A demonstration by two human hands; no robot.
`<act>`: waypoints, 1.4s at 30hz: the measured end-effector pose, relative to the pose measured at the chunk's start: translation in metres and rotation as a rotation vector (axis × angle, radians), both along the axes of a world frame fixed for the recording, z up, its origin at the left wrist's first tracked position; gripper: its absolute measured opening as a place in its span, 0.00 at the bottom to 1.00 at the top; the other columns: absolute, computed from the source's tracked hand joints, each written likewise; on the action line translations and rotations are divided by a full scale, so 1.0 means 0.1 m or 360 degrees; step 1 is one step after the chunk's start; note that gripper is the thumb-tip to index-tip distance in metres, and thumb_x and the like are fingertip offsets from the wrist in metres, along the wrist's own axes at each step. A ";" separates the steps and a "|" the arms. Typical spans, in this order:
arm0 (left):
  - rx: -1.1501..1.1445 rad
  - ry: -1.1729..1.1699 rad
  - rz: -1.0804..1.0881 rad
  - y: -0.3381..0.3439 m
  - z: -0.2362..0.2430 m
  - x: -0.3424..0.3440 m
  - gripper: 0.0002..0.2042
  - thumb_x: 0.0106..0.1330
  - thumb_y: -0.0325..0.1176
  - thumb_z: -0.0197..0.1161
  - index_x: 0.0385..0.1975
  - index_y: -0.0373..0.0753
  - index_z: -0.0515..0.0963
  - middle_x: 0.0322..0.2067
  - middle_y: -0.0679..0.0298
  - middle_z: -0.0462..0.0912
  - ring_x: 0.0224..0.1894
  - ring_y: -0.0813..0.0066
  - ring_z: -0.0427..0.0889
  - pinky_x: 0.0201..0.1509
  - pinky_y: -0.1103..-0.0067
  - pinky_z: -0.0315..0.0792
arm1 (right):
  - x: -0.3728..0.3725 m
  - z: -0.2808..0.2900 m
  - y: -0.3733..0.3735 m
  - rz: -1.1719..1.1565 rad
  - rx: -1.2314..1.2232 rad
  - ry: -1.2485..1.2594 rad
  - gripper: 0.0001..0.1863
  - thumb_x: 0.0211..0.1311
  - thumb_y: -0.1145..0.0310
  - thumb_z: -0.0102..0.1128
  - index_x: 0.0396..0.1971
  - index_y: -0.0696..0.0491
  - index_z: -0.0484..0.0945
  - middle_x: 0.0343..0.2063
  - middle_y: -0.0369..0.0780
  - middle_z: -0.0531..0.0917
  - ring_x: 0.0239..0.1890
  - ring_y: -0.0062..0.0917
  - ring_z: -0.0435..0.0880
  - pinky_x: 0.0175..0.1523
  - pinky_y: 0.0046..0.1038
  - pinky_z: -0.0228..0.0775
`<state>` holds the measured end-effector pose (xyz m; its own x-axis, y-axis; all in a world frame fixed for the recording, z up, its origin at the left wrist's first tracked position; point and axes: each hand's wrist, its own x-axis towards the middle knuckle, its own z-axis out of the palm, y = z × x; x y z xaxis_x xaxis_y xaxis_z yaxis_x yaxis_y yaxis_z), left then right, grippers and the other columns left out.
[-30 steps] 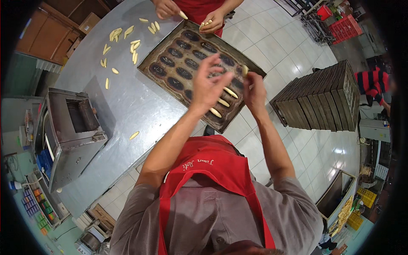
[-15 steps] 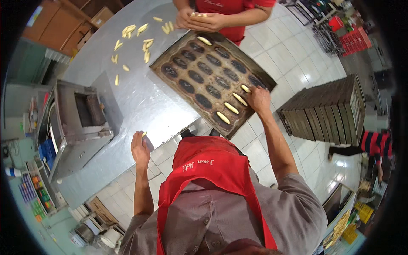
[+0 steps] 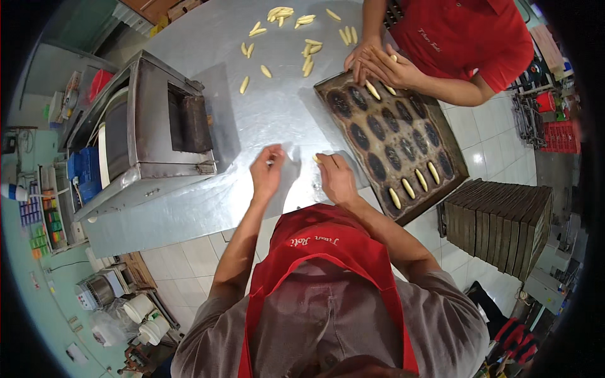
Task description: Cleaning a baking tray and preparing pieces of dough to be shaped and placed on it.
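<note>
Above the near edge of the steel table, my left hand has its fingers curled, with a small pale bit of dough showing between them. Beside it, my right hand pinches a pale dough piece at its fingertips. A dark, worn baking tray lies right of my hands, marked with rows of blackened ovals. Several slim dough rolls form a row along its near end. At the far end, a co-worker's hands hold dough over two more rolls.
Loose dough rolls are scattered over the far part of the steel table. A boxy metal machine stands at the left. To the right is a stack of dark trays on the tiled floor.
My right hand has left the tray and come back over the table beside my left hand. A row of rolls stays behind. The co-worker's hands have moved over the tray's far end.
</note>
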<state>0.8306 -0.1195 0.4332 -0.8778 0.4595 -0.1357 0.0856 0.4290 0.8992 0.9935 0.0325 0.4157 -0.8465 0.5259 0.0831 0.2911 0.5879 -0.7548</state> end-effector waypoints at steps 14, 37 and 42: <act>-0.0709 0.0399 0.0012 1.25 -0.39 -2.34 0.20 0.64 0.35 0.72 0.52 0.32 0.76 0.47 0.42 0.85 0.50 0.44 0.85 0.55 0.58 0.78 | -0.86 -0.07 0.19 0.0188 0.0600 -0.0323 0.46 0.73 0.42 0.55 0.78 0.60 0.56 0.76 0.64 0.54 0.79 0.61 0.50 0.80 0.62 0.41; 0.0042 -0.0363 0.0000 -0.18 -0.32 -0.62 0.15 0.69 0.22 0.71 0.52 0.31 0.77 0.39 0.62 0.85 0.38 0.78 0.84 0.44 0.80 0.78 | 2.18 0.19 2.44 -0.1116 0.0032 0.0407 0.23 0.65 0.74 0.68 0.59 0.54 0.76 0.42 0.44 0.86 0.44 0.33 0.87 0.48 0.32 0.80; 0.0125 -0.0410 0.0012 -0.22 -0.13 -0.17 0.15 0.69 0.22 0.71 0.52 0.31 0.78 0.40 0.63 0.85 0.39 0.80 0.83 0.46 0.81 0.78 | 2.25 0.02 2.40 -0.0900 0.0605 -0.0597 0.24 0.61 0.69 0.69 0.58 0.52 0.79 0.45 0.50 0.86 0.52 0.48 0.84 0.57 0.48 0.77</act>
